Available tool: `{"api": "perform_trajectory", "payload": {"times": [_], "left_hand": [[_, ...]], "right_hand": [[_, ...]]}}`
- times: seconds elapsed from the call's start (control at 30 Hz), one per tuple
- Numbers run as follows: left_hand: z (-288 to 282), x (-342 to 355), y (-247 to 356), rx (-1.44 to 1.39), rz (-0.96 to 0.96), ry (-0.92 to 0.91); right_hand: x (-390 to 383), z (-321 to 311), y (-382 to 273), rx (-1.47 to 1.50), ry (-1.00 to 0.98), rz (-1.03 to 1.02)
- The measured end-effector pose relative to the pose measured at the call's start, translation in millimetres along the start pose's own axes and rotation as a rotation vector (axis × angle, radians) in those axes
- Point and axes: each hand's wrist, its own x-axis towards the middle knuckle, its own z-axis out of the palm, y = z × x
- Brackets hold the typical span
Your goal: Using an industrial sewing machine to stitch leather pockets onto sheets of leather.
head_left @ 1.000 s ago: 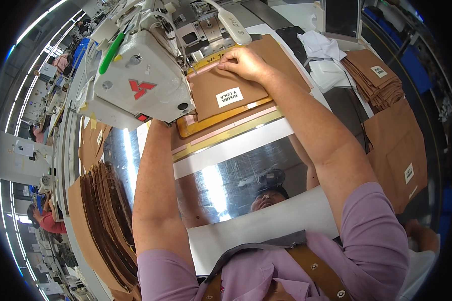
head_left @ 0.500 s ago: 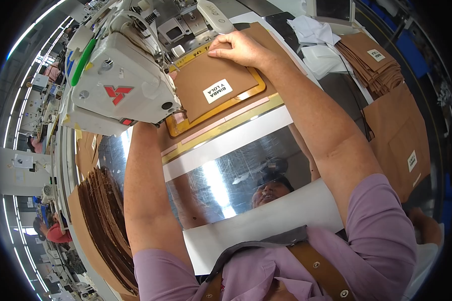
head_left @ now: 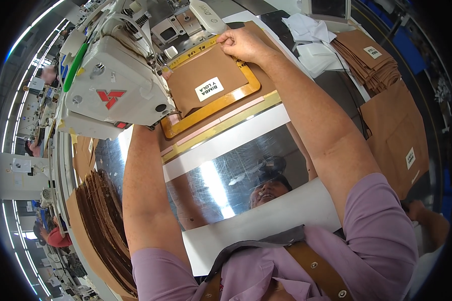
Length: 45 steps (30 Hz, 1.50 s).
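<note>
A brown fabric or leather-like panel [head_left: 186, 83] with a white printed label [head_left: 208, 89] lies in a yellow frame [head_left: 213, 108] beside the sewing machine head [head_left: 120, 83]. My right hand [head_left: 243, 45] is closed in a pinch at the panel's far right corner, over the frame's far bar. My left forearm [head_left: 150, 190] reaches behind the machine head, which hides nearly all of my left hand; only a bit of fingertip [head_left: 166, 74] shows at the panel's left edge. The frame rests on a larger brown sheet with pale pink strips [head_left: 211, 124] along its near side.
A shiny metal plate [head_left: 236, 175] reflects light in front of me. Stacked brown pieces [head_left: 98, 226] stand at the left; folded brown panels [head_left: 369, 62] and a larger labelled piece [head_left: 397, 140] lie at the right. White cloths [head_left: 311, 40] sit near the back.
The brown panel has shifted toward the far left within the frame, baring more of the frame's near and right bars. My right hand has moved slightly and pinches the panel's corner.
</note>
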Motion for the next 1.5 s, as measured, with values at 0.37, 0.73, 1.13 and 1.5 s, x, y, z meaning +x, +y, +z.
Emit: {"api": "perform_trajectory", "payload": {"times": [0.37,0.73,1.13,1.5], "left_hand": [[-11,0,0,0.427,-0.027,-0.012],[-44,5,-20,0.454,-0.037,-0.078],[-9,-7,-14,0.39,0.127,0.014],[-33,-3,-26,0.238,0.165,-0.132]], "right_hand": [[-10,5,-29,-0.204,0.058,0.007],[3,3,-25,-0.187,-0.083,0.154],[-8,8,-37,-0.254,0.078,0.127],[-11,23,-43,-0.731,0.209,-0.302]]}}
